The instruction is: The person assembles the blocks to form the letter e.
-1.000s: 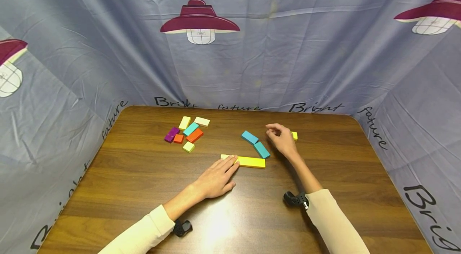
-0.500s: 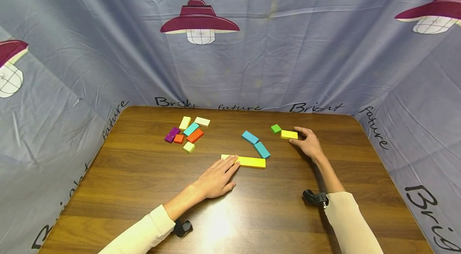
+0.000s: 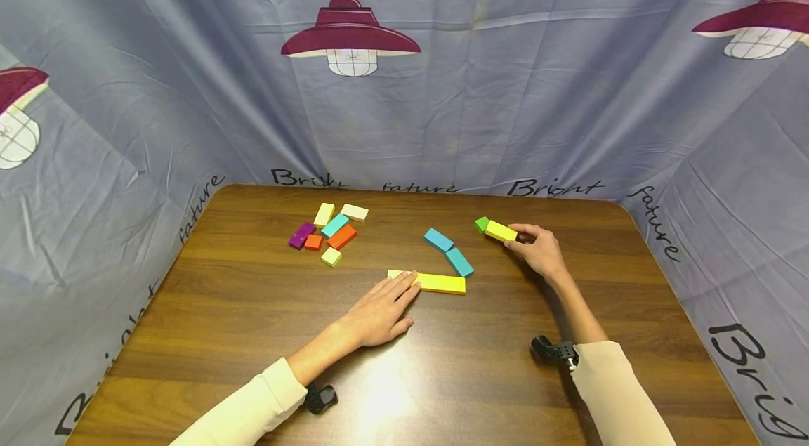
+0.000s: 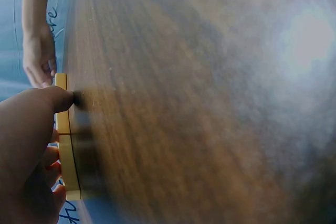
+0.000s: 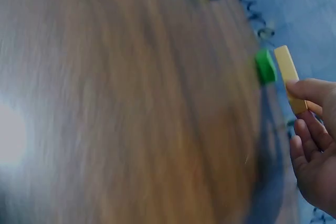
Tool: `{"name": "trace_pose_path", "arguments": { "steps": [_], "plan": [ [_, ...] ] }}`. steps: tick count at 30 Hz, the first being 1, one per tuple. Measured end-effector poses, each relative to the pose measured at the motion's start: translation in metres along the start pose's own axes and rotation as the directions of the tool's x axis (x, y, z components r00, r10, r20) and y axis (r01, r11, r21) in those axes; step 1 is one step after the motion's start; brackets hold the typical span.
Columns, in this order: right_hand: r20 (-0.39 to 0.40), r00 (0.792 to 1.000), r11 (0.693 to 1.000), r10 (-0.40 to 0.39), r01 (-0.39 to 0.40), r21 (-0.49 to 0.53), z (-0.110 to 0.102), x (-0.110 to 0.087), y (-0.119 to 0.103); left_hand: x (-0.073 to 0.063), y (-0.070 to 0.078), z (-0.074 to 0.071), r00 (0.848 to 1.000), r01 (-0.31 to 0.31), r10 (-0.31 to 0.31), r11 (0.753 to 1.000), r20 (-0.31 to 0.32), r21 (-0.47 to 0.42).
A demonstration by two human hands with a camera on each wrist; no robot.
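My right hand (image 3: pixel 538 249) pinches a yellow block (image 3: pixel 501 231) between thumb and fingers at the far right of the table. In the right wrist view the thumb lies along this yellow block (image 5: pixel 290 80). A green block (image 3: pixel 482 225) is just left of it, partly overlapped in the head view. My left hand (image 3: pixel 379 309) rests with straight fingers on a row of yellow blocks (image 3: pixel 441 283) near the table's middle. The thumb is apart from the row, and the fingers cover part of it. In the left wrist view two yellow blocks (image 4: pixel 69 166) stand end to end.
Two blue blocks (image 3: pixel 459 263) lie angled corner to corner between the hands. At the far left is a loose group with a purple block (image 3: pixel 302 235), an orange block (image 3: pixel 342 237) and several others. A patterned curtain (image 3: pixel 442 116) hangs behind the wooden table (image 3: pixel 253 319).
My right hand went right to the yellow block, took hold of it, and shifted it left and tilted it toward the green block. The left hand stayed put.
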State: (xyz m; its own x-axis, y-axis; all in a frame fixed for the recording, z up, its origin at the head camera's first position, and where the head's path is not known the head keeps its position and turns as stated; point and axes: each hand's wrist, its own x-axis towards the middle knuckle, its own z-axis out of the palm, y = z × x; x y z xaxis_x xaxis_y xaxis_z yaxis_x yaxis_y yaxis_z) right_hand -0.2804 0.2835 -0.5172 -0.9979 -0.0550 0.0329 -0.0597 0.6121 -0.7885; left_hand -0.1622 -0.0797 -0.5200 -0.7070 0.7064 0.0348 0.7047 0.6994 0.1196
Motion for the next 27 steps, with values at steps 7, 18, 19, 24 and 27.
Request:
{"name": "trace_pose_path", "arguments": {
  "steps": [7, 18, 19, 24, 27],
  "plan": [
    [0.031, 0.994, 0.994, -0.1, 0.099, 0.041, 0.026, 0.009, -0.038, 0.0, 0.0, -0.002, 1.0, 0.004, -0.004, 1.0, 0.007, -0.002],
    [0.103, 0.986, 0.991, -0.133, 0.133, 0.01, 0.079, 0.024, -0.078, -0.001, 0.0, -0.003, 1.0, 0.01, -0.01, 1.0, 0.021, -0.001],
    [0.107, 0.985, 0.991, -0.133, 0.133, 0.007, 0.083, 0.026, -0.08, -0.001, 0.0, -0.003, 1.0, 0.011, -0.011, 1.0, 0.024, -0.001],
    [0.123, 0.984, 0.992, -0.127, 0.129, -0.011, 0.097, 0.033, -0.09, 0.0, 0.0, -0.002, 0.999, 0.018, -0.018, 1.0, 0.038, 0.004],
    [0.135, 0.982, 0.99, -0.133, 0.137, -0.02, 0.103, 0.036, -0.094, 0.0, 0.0, -0.002, 0.999, 0.021, -0.021, 1.0, 0.041, 0.005]
  ]
}}
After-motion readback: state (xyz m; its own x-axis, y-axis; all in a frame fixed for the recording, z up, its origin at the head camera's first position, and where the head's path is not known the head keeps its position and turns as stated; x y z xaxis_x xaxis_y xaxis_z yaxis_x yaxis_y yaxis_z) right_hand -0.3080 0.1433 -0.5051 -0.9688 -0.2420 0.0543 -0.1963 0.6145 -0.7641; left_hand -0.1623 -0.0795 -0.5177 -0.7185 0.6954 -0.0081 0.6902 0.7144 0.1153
